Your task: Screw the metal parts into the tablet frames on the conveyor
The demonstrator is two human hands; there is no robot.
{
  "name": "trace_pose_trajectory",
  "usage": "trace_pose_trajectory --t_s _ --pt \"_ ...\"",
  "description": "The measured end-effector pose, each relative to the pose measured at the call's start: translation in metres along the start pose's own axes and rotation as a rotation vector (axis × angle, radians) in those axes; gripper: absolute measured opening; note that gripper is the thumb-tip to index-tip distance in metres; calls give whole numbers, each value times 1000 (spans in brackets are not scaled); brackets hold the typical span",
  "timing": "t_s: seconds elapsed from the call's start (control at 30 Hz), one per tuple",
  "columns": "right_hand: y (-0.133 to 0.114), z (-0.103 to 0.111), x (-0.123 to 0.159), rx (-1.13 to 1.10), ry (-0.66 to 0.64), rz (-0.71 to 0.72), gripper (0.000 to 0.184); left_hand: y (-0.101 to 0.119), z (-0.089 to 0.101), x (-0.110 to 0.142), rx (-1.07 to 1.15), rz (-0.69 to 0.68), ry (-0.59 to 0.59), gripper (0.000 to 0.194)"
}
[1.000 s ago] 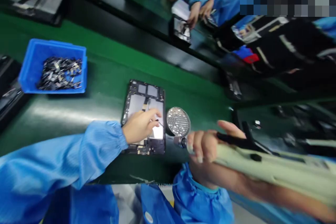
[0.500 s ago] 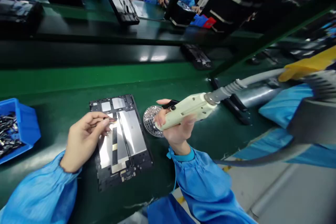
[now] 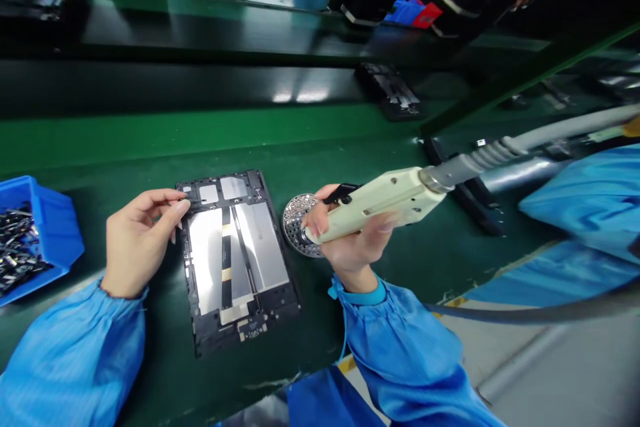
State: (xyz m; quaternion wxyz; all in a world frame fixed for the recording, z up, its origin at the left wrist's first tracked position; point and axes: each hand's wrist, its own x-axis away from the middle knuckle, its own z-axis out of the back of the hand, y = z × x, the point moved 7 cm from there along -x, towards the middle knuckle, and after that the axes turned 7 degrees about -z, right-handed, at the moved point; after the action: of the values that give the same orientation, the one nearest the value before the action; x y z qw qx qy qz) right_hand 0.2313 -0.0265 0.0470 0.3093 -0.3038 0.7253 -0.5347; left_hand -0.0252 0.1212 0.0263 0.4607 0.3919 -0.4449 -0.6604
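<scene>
the tablet [image 3: 265, 233] lies flat and a bit turned on the green table [image 3: 320, 310], in front of the person, with its insides showing. it has a black frame, two big shiny silver parts, two small pale squares near the far end, and a dark strip with tan bands down the middle. small gold bits sit at its near end. the left hand [image 3: 137, 237] is at the far left corner, thumb and finger pinched on a small dark bit [image 3: 187, 201]. the right hand [image 3: 350, 243] is wrapped around a pale power screwdriver [image 3: 380, 203], with its nose over a round dish [image 3: 295, 210] of tiny shiny bits. i cannot tell if the tip touches the dish. the dish is just beside the tablet's right edge, so the gap there is thin. a blue bin [image 3: 59, 227] of small dark parts is to the left, well apart from the tablet, with the left hand between them. bare table lies behind the tablet, and some more lies between it and the worn near edge.
</scene>
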Motion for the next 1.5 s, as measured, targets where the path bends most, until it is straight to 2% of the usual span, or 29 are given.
trace_pose_trajectory --t_s 0.17,0.3,0.43,0.53,0.63,0.87,1.0,1.13,1.3,1.5 --pt "4 -2 -1 -39 -62 13 66 -8 3 -11 35 8 36 30" --pt "4 -4 0 -37 -116 16 66 -21 4 -23 91 81 77 28" --pt "-16 5 -2 -56 -85 52 68 -41 -1 -35 156 190 55 26" --pt "-29 0 -7 -85 -123 -25 73 -53 -7 -42 110 229 -16 19" --pt "-36 -21 -9 -87 -166 -52 75 -57 -11 -45 38 198 -56 17" --pt "-24 -98 -20 -91 -272 23 76 -59 -14 -48 -27 122 -74 10" --pt "-7 -147 -35 -127 -386 -2 71 -59 -15 -49 -52 93 -113 10" --pt "22 -182 -52 -149 -336 3 71 -61 -17 -49 -59 83 -139 12" --pt "48 -205 -59 -149 -350 31 70 -64 -21 -47 -74 100 -154 16" --pt "56 -206 -61 -149 -349 48 66 -63 -22 -46 -125 116 -171 18"
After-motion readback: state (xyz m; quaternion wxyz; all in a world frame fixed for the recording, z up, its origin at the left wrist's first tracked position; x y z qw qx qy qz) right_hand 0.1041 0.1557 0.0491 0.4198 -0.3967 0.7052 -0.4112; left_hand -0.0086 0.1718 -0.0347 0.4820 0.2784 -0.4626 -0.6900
